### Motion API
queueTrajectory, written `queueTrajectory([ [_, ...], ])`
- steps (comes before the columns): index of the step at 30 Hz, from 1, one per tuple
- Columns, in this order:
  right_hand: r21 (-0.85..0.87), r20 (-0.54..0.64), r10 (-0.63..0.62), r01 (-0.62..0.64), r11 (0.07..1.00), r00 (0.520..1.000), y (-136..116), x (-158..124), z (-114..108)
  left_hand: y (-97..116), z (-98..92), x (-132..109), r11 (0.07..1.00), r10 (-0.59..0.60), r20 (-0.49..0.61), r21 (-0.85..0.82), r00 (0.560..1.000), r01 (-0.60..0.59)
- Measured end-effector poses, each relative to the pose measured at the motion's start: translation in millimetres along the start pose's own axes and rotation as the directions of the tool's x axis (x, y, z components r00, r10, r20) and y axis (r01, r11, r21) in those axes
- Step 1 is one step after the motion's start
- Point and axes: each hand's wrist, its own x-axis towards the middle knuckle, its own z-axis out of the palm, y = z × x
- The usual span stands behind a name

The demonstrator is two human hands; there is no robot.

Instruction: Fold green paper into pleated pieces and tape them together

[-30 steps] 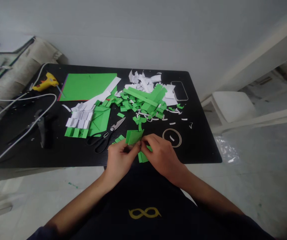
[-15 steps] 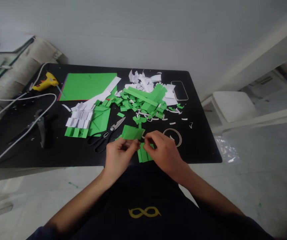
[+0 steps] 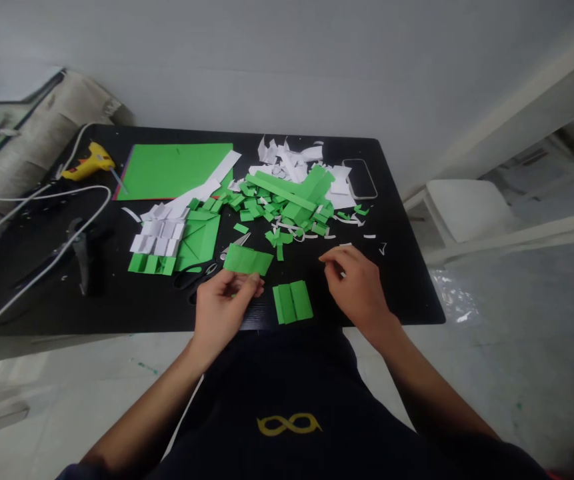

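Note:
My left hand (image 3: 227, 303) pinches a creased green paper piece (image 3: 248, 260) by its lower edge, thumb in front. The piece is lifted above the table, partly over the scissors (image 3: 211, 268), whose handles are partly hidden by that hand. To the right, my right hand (image 3: 357, 288) is closed with thumb and fingertips together; whatever they hold, if anything, is too small to make out. Between the hands a second folded green paper piece (image 3: 293, 302) lies flat near the table's front edge. The tape ring is hidden under my right hand.
Green and white paper scraps (image 3: 287, 200) are heaped at the back middle, with a phone (image 3: 359, 179) to their right. Left are green sheets (image 3: 177, 170), a white-and-green folded paper strip (image 3: 157, 240), a yellow glue gun (image 3: 91, 163), a white cable (image 3: 109, 200) and a black tool (image 3: 81, 250).
My hands have moved apart, the left one going left with the green paper piece, the right one going right over the tape ring. The folded green piece between them is now uncovered.

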Motion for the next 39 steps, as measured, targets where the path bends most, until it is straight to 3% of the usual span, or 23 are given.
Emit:
queueTrajectory([
  [2,0.094,0.068,-0.030,0.024,0.995,0.997,-5,-2,0,-1,-1.8,0,1.000,0.006,0.001,0.008,1.000,-0.006],
  [5,0.170,0.315,-0.072,0.018,0.985,0.946,-13,-9,4,-4,-3.6,0,1.000,0.015,0.001,0.004,1.000,-0.015],
  [9,0.015,0.494,-0.077,0.080,0.997,0.866,-19,-21,16,-6,-3.8,1,1.000,0.022,0.002,-0.021,1.000,-0.022],
  [16,-0.081,0.460,-0.012,0.055,0.995,0.888,-23,-30,26,-7,-2.9,-1,0.999,0.026,0.024,-0.027,0.999,-0.025],
  [19,-0.009,0.461,0.027,-0.026,1.000,0.887,-24,-29,25,-7,-3.0,-1,0.999,0.021,0.038,-0.026,0.999,-0.020],
  [22,0.145,0.500,0.095,-0.191,0.971,0.861,-25,-26,23,-6,-3.6,-1,0.999,0.021,0.043,-0.025,0.999,-0.020],
  [25,0.317,0.516,0.164,-0.365,0.875,0.841,-23,-23,23,-5,-4.5,-1,0.999,0.023,0.059,-0.024,0.998,-0.021],
  [29,0.523,0.570,0.206,-0.544,0.656,0.795,-20,-19,23,-3,-5.5,-1,1.000,0.013,0.084,-0.029,0.996,-0.011],
  [32,0.571,0.567,0.198,-0.555,0.605,0.800,-19,-17,23,-3,-5.8,-1,1.000,0.014,0.091,-0.019,0.996,-0.013],
  [39,0.519,0.539,0.193,-0.504,0.691,0.820,-19,-13,22,-7,-9.3,-1,0.999,0.031,0.087,0.011,0.996,-0.032],
])
